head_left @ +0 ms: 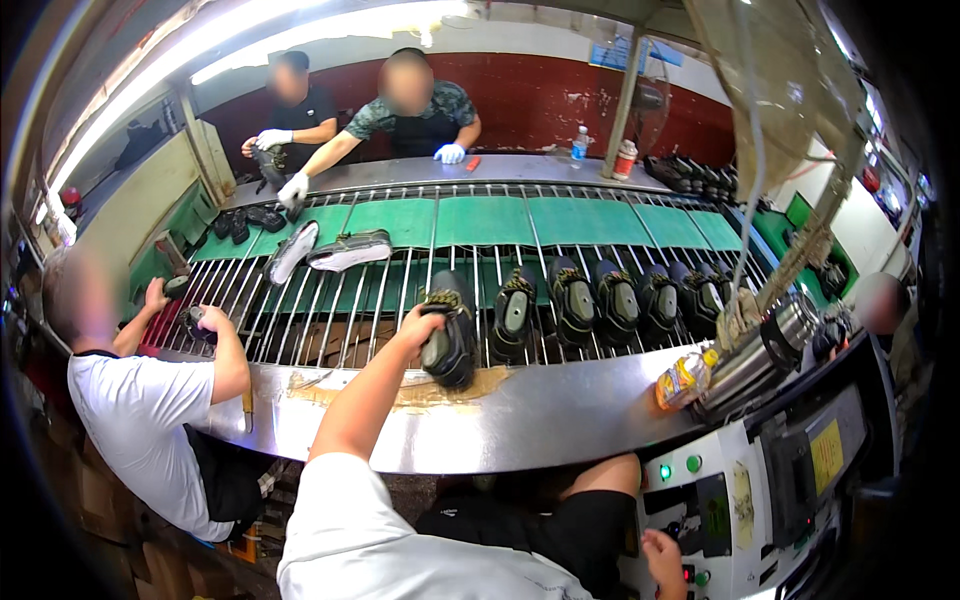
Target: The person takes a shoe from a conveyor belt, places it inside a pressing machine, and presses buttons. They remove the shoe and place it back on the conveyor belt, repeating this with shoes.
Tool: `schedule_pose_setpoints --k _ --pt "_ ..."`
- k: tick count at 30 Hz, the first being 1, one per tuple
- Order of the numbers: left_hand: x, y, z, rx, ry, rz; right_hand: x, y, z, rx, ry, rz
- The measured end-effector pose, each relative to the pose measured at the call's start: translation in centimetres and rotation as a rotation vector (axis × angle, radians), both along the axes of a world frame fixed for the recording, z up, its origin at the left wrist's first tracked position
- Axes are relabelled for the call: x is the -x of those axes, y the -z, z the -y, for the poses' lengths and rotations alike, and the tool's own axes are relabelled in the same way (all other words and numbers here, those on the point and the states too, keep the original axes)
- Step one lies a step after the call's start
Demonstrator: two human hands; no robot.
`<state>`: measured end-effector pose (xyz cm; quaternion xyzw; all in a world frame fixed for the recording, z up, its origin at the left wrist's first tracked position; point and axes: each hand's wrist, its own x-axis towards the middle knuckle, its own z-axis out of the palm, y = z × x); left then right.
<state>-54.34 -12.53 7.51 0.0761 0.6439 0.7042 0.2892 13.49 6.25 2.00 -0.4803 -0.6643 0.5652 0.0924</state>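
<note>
My left hand [420,332] is closed on a dark shoe [457,310] at the front edge of the slatted conveyor [400,290]. A pale oval with a hole shows in the shoe's opening. Just right of it, a row of similar dark shoes [513,312] with yellow-flecked laces stands on the metal bars. My right hand [662,562] is low on the right, beside a machine's control panel [700,510] with green buttons. Its fingers are loosely bent and apart, and nothing shows in them.
Two pale-soled shoes [350,250] lie farther back on the conveyor. Co-workers handle shoes at the left and across the line. A metal steel ledge [540,410] runs along the front; a yellow-capped bottle [684,380] and a steel flask [760,350] stand at its right end.
</note>
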Motion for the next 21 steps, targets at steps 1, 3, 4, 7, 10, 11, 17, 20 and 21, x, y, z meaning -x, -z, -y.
schedule_pose_setpoints --k 1,3,4,7,10,11,17,20,21 --pt "1.2 -0.6 -2.8 0.078 0.048 -0.023 -2.9 4.5 0.5 -0.045 -0.009 0.056" --pt "2.8 0.6 -4.9 0.212 -0.004 -0.1 -3.7 7.5 0.6 -0.244 -0.083 0.115" --pt "4.0 2.6 -5.4 0.265 -0.087 -0.151 -3.4 7.3 1.7 -0.399 -0.137 0.113" --pt "1.2 5.3 -9.7 0.378 -0.163 -0.311 -2.5 5.0 6.4 -0.55 -0.096 0.248" --pt "1.5 6.9 -10.6 0.325 -0.176 -0.245 -1.1 4.5 7.8 -0.526 -0.034 0.317" --pt "2.2 8.1 -9.3 0.285 -0.18 -0.23 -0.6 4.7 7.6 -0.527 -0.035 0.307" --pt "-6.5 12.8 -0.5 0.35 -0.329 -0.539 1.0 5.9 7.1 -0.526 -0.01 0.233" --pt "-14.7 11.4 3.9 0.484 -0.422 -0.729 2.1 6.5 6.6 -0.55 -0.016 0.187" --pt "-16.1 12.2 4.4 0.445 -0.473 -0.738 2.6 6.6 6.5 -0.557 -0.012 0.17"
